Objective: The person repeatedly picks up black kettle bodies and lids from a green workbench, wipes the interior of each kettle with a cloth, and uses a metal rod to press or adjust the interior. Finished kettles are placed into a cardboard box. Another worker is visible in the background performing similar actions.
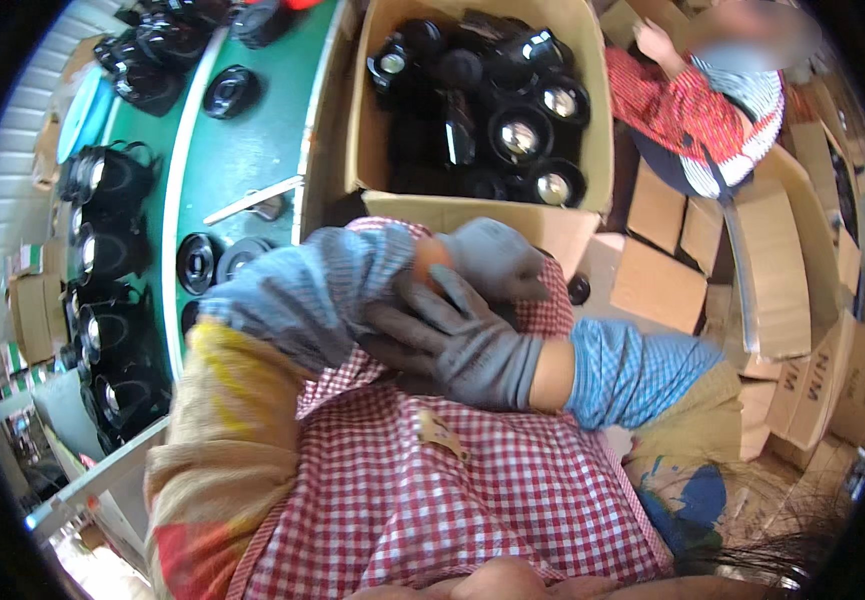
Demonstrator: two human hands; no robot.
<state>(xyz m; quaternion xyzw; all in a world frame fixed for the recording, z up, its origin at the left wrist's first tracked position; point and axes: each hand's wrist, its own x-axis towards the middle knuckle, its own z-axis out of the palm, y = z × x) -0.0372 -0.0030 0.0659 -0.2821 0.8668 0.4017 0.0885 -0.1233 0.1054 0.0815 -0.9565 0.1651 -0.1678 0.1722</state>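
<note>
The sleeve cover (302,285) on the left forearm is a loose cloth tube in blue-and-pale check, lying toward 9 o'clock from the middle of the view. It slants from its wide end at 8 o'clock up to its wrist end at 2 o'clock, bunched into soft creases along its length. A strip of bare wrist shows beyond its 2 o'clock edge. At its 4 o'clock side, the grey-gloved right hand (442,335) lies against the cloth with fingers spread; whether they pinch it is hidden.
</note>
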